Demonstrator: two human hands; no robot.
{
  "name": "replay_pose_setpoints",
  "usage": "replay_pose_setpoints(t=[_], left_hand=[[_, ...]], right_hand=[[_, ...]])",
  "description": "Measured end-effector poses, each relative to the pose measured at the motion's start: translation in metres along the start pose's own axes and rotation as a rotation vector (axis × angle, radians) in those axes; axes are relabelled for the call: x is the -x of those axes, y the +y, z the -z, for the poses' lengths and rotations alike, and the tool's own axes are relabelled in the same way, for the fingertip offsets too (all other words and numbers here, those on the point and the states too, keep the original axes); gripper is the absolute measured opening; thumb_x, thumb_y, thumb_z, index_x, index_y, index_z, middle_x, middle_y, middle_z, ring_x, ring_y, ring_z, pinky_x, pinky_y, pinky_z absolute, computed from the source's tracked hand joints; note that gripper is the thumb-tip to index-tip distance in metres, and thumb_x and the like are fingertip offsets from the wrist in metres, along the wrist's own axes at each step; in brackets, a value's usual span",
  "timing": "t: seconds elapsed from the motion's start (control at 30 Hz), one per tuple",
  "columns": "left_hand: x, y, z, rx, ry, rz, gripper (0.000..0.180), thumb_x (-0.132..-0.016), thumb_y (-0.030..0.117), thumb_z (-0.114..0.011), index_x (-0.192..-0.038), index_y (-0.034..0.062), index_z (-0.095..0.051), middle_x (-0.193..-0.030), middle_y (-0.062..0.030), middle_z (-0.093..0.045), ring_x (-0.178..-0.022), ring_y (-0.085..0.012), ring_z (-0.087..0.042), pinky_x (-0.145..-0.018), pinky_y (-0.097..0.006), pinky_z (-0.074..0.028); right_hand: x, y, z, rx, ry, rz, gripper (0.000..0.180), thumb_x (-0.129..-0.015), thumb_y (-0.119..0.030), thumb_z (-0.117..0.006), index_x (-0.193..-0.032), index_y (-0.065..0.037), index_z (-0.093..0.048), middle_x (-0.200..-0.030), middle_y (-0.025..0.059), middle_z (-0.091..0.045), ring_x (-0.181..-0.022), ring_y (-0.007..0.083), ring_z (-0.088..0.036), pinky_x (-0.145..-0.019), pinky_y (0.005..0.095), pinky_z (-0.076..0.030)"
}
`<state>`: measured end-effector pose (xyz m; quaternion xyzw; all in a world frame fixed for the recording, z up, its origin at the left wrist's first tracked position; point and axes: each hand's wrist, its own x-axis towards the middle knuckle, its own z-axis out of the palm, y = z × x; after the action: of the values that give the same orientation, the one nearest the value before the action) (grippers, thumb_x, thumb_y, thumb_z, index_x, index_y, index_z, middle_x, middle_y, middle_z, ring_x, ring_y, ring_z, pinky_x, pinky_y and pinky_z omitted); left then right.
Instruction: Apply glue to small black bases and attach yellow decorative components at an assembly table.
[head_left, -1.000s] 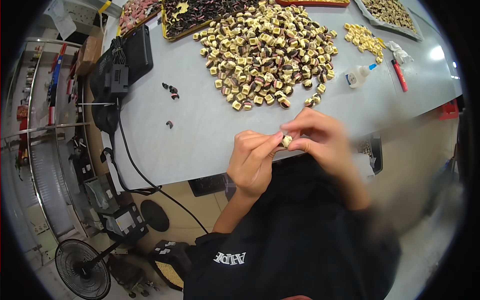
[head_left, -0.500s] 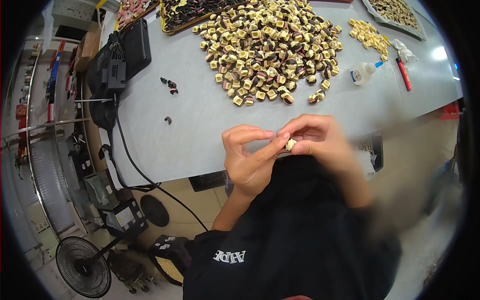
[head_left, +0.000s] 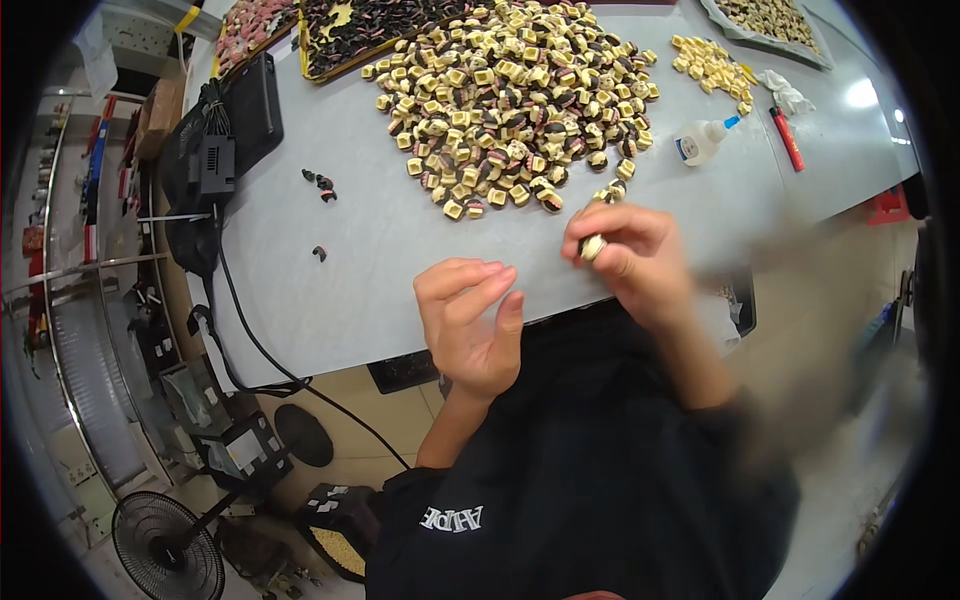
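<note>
A small cream-and-black moulded piece (head_left: 592, 247) is pinched between the thumb and fingers of my right hand (head_left: 640, 262), above the table's near edge. My left hand (head_left: 470, 325) stands apart from it to the left, fingers and thumb spread, holding nothing. Beyond both hands lies a large heap of similar pieces (head_left: 510, 110) in cream, black and pink. A few of them (head_left: 612, 188) sit at the heap's near right corner, just behind my right hand.
On the grey table (head_left: 380, 290), a glue-like bottle with blue tip (head_left: 703, 142), a red marker (head_left: 787, 139), crumpled tissue (head_left: 785, 92) and loose cream pieces (head_left: 712, 68) lie right. Trays of black parts (head_left: 380, 38) and pink parts (head_left: 258, 30) stand far left. A black cable (head_left: 262, 325) crosses the left edge.
My hands have parted: the left moved left and let go, while the right moved slightly up, keeping the small piece. The whole view has shifted a little.
</note>
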<state>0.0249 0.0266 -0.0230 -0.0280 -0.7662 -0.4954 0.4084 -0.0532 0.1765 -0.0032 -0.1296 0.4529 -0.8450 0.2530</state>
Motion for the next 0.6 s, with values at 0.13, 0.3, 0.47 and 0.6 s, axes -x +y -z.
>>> replay_pose_setpoints(t=[0.13, 0.3, 0.47, 0.6], left_hand=[[-0.003, 0.0, -0.001, -0.005, -0.105, -0.015, 0.031, -0.07, 0.014, -0.075, -0.098, 0.008, -0.065, -0.099, -0.0066, -0.057, -0.091, -0.0264, -0.049, -0.079, -0.036, -0.043], [-0.007, -0.001, 0.005, -0.006, -0.254, -0.041, 0.03, -0.065, 0.017, -0.077, -0.094, 0.0143, -0.069, -0.102, -0.0032, -0.058, -0.097, -0.0262, -0.047, -0.082, -0.036, -0.042], [-0.008, 0.001, 0.006, -0.007, -0.249, -0.044, 0.027, -0.064, 0.017, -0.076, -0.09, 0.0182, -0.072, -0.104, -0.0016, -0.058, -0.101, -0.0258, -0.044, -0.087, -0.036, -0.039], [-0.01, 0.0, 0.005, -0.073, -0.216, -0.075, 0.027, -0.063, 0.016, -0.076, -0.09, 0.0176, -0.072, -0.107, -0.002, -0.058, -0.103, -0.026, -0.044, -0.088, -0.037, -0.037]], right_hand=[[0.007, -0.008, -0.009, 0.095, -0.075, -0.093, 0.042, -0.074, -0.004, -0.07, -0.11, 0.004, -0.05, -0.087, 0.0113, -0.063, -0.083, 0.017, -0.061, -0.077, 0.0279, -0.048], [0.01, -0.006, -0.007, 0.248, -0.164, -0.041, 0.051, -0.073, 0.005, -0.068, -0.117, 0.003, -0.044, -0.084, 0.0088, -0.065, -0.081, 0.0145, -0.063, -0.076, 0.0263, -0.049], [0.012, -0.007, -0.01, 0.271, -0.202, -0.06, 0.048, -0.074, 0.004, -0.068, -0.115, 0.002, -0.044, -0.083, 0.0082, -0.065, -0.081, 0.0138, -0.063, -0.077, 0.0259, -0.049], [0.012, -0.004, -0.013, 0.176, -0.068, -0.154, 0.052, -0.067, -0.001, -0.076, -0.109, 0.001, -0.044, -0.078, 0.0073, -0.063, -0.081, 0.0146, -0.06, -0.073, 0.0249, -0.047]])
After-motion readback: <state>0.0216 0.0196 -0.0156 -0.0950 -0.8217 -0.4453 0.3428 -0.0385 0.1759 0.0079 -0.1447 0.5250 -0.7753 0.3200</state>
